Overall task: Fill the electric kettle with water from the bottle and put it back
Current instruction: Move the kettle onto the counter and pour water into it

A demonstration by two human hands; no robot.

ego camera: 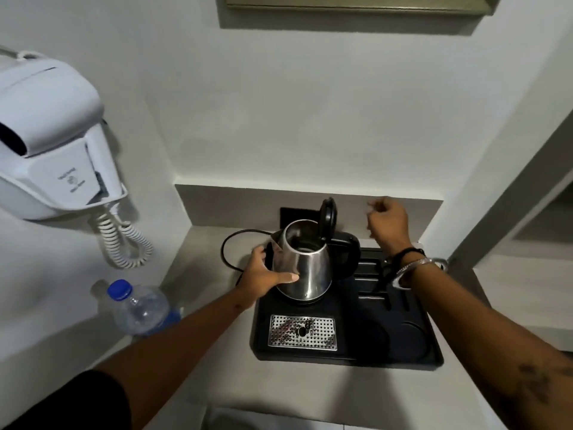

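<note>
- Head view looked down at the kettle (302,268), a steel one that stood on a black tray (347,349) on the pale worktop (217,383), its lid (328,217) raised upright.
- Left hand (263,276) was wrapped around the kettle's left side, thumb across the front of the steel.
- Right hand (386,220) hovered beyond and right of the kettle, fingers loosely curled, holding nothing.
- Bottle (139,307), blue-capped, stood on the worktop well left of the kettle.

kettle (302,268) silver, black lid | bottle (141,308) blue cap | tray (387,352) black
</note>
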